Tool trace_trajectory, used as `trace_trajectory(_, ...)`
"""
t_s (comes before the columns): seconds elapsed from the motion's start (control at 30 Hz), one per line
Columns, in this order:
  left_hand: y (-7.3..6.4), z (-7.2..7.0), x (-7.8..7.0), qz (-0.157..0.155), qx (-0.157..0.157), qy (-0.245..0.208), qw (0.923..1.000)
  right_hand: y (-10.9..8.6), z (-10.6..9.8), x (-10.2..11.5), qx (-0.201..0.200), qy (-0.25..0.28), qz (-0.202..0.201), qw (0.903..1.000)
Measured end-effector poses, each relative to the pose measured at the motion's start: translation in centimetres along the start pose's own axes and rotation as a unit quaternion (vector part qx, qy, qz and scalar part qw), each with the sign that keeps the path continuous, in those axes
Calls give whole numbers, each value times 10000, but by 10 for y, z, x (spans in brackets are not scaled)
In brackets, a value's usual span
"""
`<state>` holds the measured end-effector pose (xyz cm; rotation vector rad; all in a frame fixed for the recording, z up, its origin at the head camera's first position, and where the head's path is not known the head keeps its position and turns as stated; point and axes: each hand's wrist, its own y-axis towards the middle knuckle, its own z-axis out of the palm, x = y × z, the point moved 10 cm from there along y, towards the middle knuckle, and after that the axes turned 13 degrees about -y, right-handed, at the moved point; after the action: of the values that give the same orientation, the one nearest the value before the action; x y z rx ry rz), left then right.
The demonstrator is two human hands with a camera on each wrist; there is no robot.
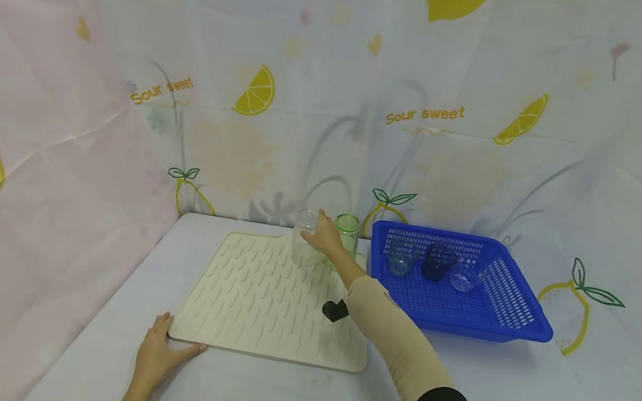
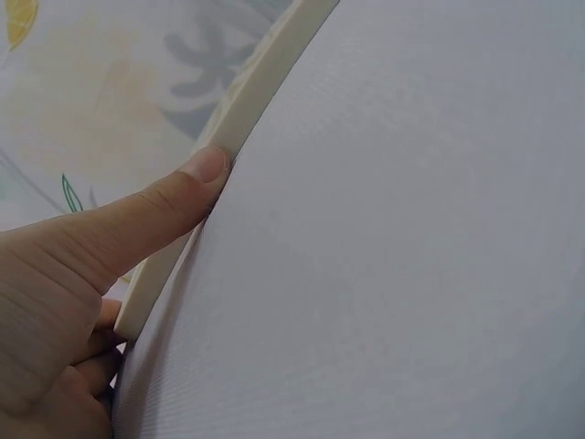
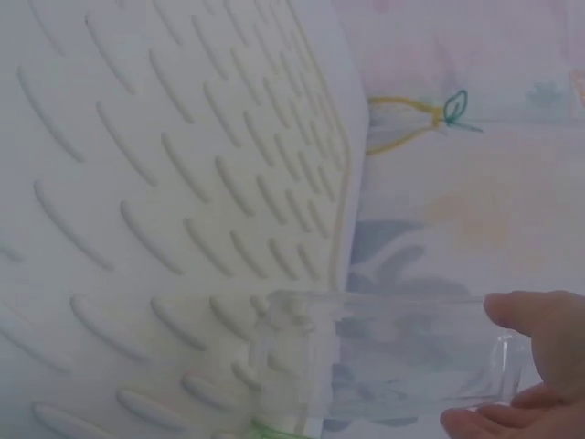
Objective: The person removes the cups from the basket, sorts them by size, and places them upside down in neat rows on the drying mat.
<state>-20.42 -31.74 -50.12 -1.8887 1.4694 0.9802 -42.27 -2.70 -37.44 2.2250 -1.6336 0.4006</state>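
Observation:
A clear glass (image 1: 302, 251) stands on the far right part of a cream drying mat (image 1: 261, 300). My right hand (image 1: 323, 237) grips its upper end, thumb on one side and fingers on the other in the right wrist view. Close behind that hand, on the mat, is a green-tinted glass (image 1: 347, 224), partly hidden by the hand and forearm. At the mat's near left corner, my left hand (image 1: 155, 355) holds the edges. Its thumb (image 2: 206, 166) presses the front edge, while the other fingers bend round the left side, partly hidden.
A blue plastic basket (image 1: 456, 326) stands right of the mat. In it are a mug of clear glass (image 1: 400, 264), a dark glass cup (image 1: 436, 264) and another clear cup (image 1: 464, 277). A lemon-printed cloth (image 1: 302, 151) hangs behind the white table (image 1: 246, 384).

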Motion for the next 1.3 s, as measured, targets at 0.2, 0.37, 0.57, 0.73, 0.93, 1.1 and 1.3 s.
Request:
trace_trajectory(0.2,0,2,0,27,51,65,10000,-14,-14,-8,-312,790,96,9963)
trace_trajectory(0.37,0,0,-1,98,-9,80,9999,-32,-21,-12,-232,1733,-103,9845)
trace_trajectory(0.57,-1,-1,0,168,-75,57,9998,-59,-27,-14,189,2122,-629,9750)
trace_trajectory(0.73,-1,-3,-4,307,-196,10,9993,-77,-32,-20,512,2186,-844,9708)
trace_trajectory(0.93,1,-2,-3,199,-147,-5,9997,-92,-43,-34,440,2060,-811,9742)
trace_trajectory(1.1,1,-1,-2,90,-52,-7,9999,-104,-51,-50,242,2052,-846,9748)
trace_trajectory(1.3,1,0,-2,119,-28,5,9999,-119,-52,-78,69,1943,-538,9794)
